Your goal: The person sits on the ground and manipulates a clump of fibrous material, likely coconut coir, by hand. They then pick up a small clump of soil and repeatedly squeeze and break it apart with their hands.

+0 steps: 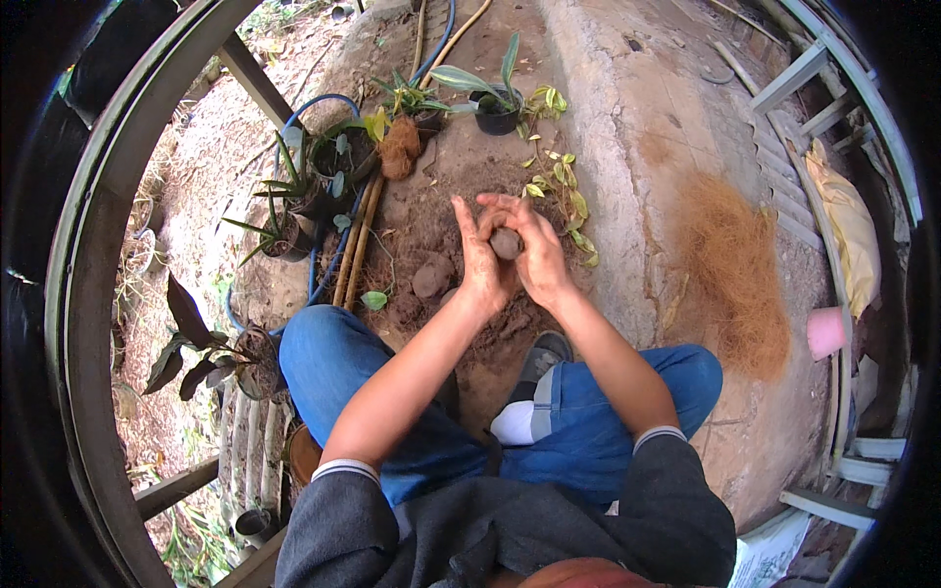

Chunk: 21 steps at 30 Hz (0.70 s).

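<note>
Head view is showing the fingers of the left hand (482, 257) and the right hand (536, 253) curling together around a small round ball of dark brown soil (506, 243), the fingertips pressing in from both sides so that only its front face is showing. The ball is being held in the air above a loose mound of brown earth (441, 245) lying on the rough concrete slab (637, 127). Two more grey-brown clods (431, 279) are resting on the mound just below the hands. Risk, as judged: uneven pressure is likely cracking a dry ball, and crumbs are falling back onto the mound. A trailing yellow-green leafy cutting (567, 196) is lying just beside the right hand and could be crushed. A heap of orange-brown coconut fibre (737, 269) is sitting well apart to the right
</note>
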Tool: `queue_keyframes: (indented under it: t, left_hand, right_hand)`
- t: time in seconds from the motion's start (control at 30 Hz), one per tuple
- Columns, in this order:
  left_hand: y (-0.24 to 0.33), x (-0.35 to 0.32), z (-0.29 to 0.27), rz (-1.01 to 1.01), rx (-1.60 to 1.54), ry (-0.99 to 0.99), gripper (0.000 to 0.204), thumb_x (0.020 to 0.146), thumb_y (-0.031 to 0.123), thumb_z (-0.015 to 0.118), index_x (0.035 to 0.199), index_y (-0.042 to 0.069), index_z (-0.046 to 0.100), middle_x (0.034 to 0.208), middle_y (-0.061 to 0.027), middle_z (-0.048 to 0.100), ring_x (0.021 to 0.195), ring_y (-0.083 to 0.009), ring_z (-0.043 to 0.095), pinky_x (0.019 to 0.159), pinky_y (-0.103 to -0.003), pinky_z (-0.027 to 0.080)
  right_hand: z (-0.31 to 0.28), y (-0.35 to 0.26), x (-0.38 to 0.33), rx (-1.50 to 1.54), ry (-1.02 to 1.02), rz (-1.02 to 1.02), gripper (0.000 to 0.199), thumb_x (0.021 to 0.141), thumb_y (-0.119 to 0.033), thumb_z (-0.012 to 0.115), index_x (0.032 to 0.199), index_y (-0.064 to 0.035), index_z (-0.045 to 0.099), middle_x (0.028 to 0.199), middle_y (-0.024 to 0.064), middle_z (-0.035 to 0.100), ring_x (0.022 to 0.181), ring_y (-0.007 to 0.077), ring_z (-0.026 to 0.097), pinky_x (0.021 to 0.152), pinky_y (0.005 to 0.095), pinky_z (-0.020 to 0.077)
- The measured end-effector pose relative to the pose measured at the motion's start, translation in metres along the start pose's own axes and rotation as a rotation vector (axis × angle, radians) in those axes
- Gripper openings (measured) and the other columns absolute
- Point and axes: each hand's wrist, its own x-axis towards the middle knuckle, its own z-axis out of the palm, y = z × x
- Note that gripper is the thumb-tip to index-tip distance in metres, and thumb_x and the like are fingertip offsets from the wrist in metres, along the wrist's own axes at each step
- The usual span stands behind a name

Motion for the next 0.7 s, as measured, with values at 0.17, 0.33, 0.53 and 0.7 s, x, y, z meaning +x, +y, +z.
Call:
queue_keyframes:
  t: [0.17,0.33,0.53,0.7]
  left_hand:
    - [0.001,0.004,-0.001,0.827,1.006,0.301,0.082,0.087,0.054,0.040,0.139,-0.001,0.008,0.138,-0.0248,0.024,0.128,-0.0377,0.025,0.105,-0.043,0.022]
    - [-0.002,0.003,-0.001,0.741,0.837,0.150,0.084,0.085,0.051,0.046,0.137,-0.003,0.010,0.137,-0.0244,0.026,0.126,-0.0369,0.029,0.105,-0.045,0.024]
    - [0.010,0.013,-0.005,0.022,-0.136,-0.072,0.095,0.074,0.079,0.030,0.131,0.005,0.028,0.127,-0.0176,0.043,0.123,-0.0284,0.038,0.102,-0.048,0.034]
    - [0.014,-0.005,0.004,0.124,0.077,-0.121,0.071,0.085,0.060,0.044,0.127,0.003,0.038,0.125,-0.0129,0.044,0.118,-0.0219,0.043,0.096,-0.036,0.039]
  right_hand:
    - [0.017,0.005,-0.008,0.226,0.167,0.206,0.041,0.092,-0.037,0.049,0.104,-0.0001,0.062,0.090,0.0061,0.063,0.085,0.0126,0.056,0.082,0.0268,0.0425]
    - [-0.007,0.012,0.001,-0.394,0.242,-0.145,0.030,0.091,-0.026,0.053,0.096,0.0014,0.063,0.078,0.0043,0.062,0.074,0.0060,0.050,0.069,0.0216,0.0431]
    - [0.002,0.001,-0.002,-0.362,-0.227,-0.102,0.064,0.093,-0.054,0.027,0.118,-0.0013,0.053,0.131,0.0141,0.044,0.132,0.0297,0.026,0.107,0.0426,0.0204]
    - [0.006,-0.012,0.001,-1.129,-0.091,-0.588,0.064,0.093,-0.053,0.024,0.130,-0.0034,0.042,0.141,0.0155,0.031,0.135,0.0296,0.017,0.108,0.0423,0.0178]
